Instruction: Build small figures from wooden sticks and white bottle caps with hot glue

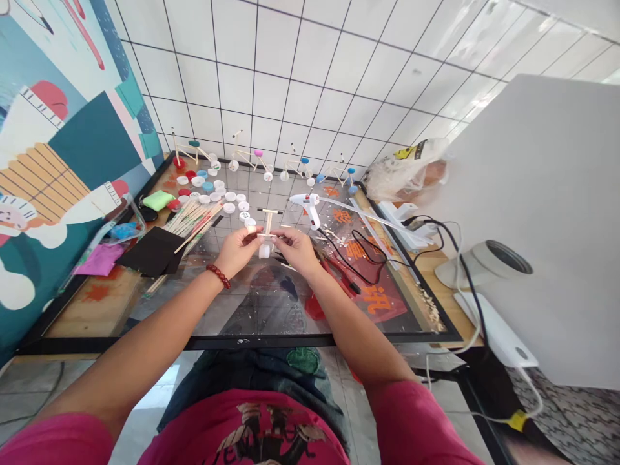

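Between my two hands is a small stick bicycle model, its black-tipped crossbar pointing away from me and a white cap wheel hanging at the near end. My left hand pinches its left side, close to a white bottle cap. From the other side, my right hand grips the model with thumb and fingers. The fingers partly cover the joints. Just beyond the right hand, a white glue gun lies on the glass tabletop.
Several similar stick-and-cap bicycles stand along the back edge. Loose bottle caps, wooden sticks and black sheets lie left. Rightward are red-handled pliers, a black cable, a power strip and a plastic bag.
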The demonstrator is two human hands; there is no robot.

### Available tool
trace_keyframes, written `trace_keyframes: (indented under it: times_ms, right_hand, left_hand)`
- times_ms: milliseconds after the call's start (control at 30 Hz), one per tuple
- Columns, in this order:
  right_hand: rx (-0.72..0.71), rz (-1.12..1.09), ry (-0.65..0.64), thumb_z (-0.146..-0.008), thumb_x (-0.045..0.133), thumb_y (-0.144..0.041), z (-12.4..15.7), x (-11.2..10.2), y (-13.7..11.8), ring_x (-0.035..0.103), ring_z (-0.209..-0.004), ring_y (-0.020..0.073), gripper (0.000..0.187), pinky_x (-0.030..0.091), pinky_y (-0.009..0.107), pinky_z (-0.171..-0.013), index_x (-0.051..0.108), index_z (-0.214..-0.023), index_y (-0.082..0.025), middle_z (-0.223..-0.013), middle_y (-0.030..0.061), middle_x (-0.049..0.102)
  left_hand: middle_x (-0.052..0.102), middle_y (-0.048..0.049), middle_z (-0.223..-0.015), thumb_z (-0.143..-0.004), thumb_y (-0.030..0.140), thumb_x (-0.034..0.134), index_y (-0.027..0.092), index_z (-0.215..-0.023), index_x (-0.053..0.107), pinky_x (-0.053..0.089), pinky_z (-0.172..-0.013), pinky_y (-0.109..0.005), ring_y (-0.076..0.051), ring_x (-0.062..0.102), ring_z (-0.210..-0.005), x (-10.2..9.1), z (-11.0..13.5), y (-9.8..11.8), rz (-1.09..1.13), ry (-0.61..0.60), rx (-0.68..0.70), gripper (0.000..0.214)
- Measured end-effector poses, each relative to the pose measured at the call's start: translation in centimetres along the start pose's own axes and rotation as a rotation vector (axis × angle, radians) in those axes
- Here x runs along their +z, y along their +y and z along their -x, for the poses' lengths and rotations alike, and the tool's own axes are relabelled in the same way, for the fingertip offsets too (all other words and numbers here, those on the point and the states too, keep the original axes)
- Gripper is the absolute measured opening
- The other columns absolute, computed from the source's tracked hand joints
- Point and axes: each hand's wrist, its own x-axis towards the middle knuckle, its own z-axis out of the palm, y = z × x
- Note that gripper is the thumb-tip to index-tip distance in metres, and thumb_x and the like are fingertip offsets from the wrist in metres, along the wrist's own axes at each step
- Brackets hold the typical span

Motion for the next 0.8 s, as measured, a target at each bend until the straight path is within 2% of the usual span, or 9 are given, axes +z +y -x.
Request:
trace_keyframes:
  times_ms: [133, 267, 400, 500, 800]
  right_hand:
    - [0.033, -0.145, -0.054, -0.078, 0.071, -0.034, 0.1, 0.3, -0.3, 0.065, -0.070, 0.0154, 0.023, 0.051, 0.029, -0.070, 0.077, -0.094, -0.018, -0.086, 0.0041, 0.076]
    - [0.052, -0.250, 0.043, -0.074, 0.076, -0.042, 0.1, 0.0, -1.0, 0.061, -0.068, 0.0131, 0.035, 0.051, 0.028, -0.068, 0.076, -0.100, -0.020, -0.087, 0.0025, 0.074]
    - [-0.005, -0.308, 0.146, -0.077, 0.074, -0.043, 0.0, -0.8, -2.0, 0.060, -0.067, 0.0128, 0.028, 0.051, 0.028, -0.067, 0.077, -0.095, -0.021, -0.084, 0.0016, 0.073]
    - [-0.037, -0.280, 0.146, -0.079, 0.072, -0.042, 0.1, -1.3, -2.6, 0.058, -0.063, 0.0120, 0.023, 0.050, 0.029, -0.067, 0.077, -0.091, -0.022, -0.077, 0.0000, 0.071]
    - [-0.038, -0.355, 0.104, -0.079, 0.074, -0.042, 0.1, -1.2, -2.8, 0.057, -0.062, 0.0105, 0.022, 0.050, 0.028, -0.066, 0.076, -0.089, -0.023, -0.080, -0.0005, 0.071]
  left_hand:
    - [0.076, -0.0060, -0.088, -0.071, 0.051, 0.076, 0.015, -0.089, 0.077, 0.054, -0.078, -0.035, -0.023, 0.068, -0.083, 0.0, 0.0, -0.1, 0.034, -0.030, 0.008, 0.040]
    - [0.072, -0.0025, -0.073, -0.069, 0.051, 0.076, 0.016, -0.080, 0.074, 0.052, -0.068, -0.031, -0.019, 0.065, -0.071, 0.0, 0.2, 0.2, 0.060, -0.045, -0.029, 0.037]
    - [0.066, 0.0000, -0.063, -0.073, 0.048, 0.073, 0.016, -0.070, 0.069, 0.049, -0.064, -0.029, -0.016, 0.059, -0.063, 0.1, 0.6, 1.0, -0.029, -0.144, 0.006, 0.032]
    - [0.063, 0.0012, -0.060, -0.076, 0.046, 0.069, 0.017, -0.066, 0.067, 0.046, -0.063, -0.028, -0.014, 0.055, -0.059, 0.0, 0.9, 1.6, -0.073, -0.222, 0.031, 0.031]
    - [0.062, 0.0008, -0.060, -0.080, 0.043, 0.066, 0.017, -0.061, 0.064, 0.043, -0.062, -0.027, -0.013, 0.053, -0.058, -0.1, 0.8, 1.3, -0.029, -0.329, 0.035, 0.032]
